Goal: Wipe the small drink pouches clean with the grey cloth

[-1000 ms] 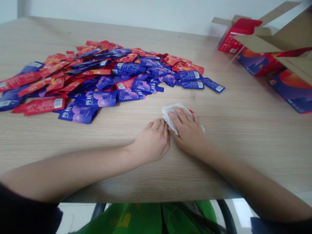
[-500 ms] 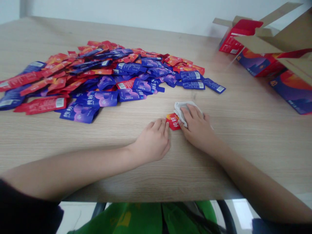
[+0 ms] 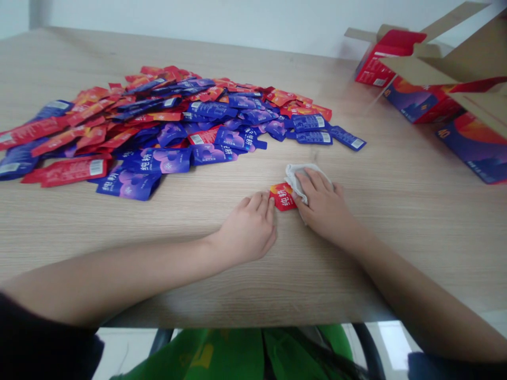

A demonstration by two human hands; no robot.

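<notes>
A red sachet [image 3: 282, 197] with white lettering lies flat on the wooden table, between my two hands. Its left end is under the fingertips of my left hand [image 3: 253, 221], which are pressed together on it. My right hand [image 3: 321, 198] holds a folded white cloth [image 3: 296, 177] down over the sachet's right part, which is hidden. The fingers of that hand curve over the cloth.
A large heap of red and purple sachets [image 3: 170, 119] spreads over the table's left and middle. At the right stand open printed cartons, a small red one [image 3: 386, 60] and larger ones [image 3: 471, 145] with raised flaps. The table's near edge runs along the bottom.
My right hand and the cloth have shifted slightly to the right, and a little more of the red sachet shows. My left hand has stayed in place.
</notes>
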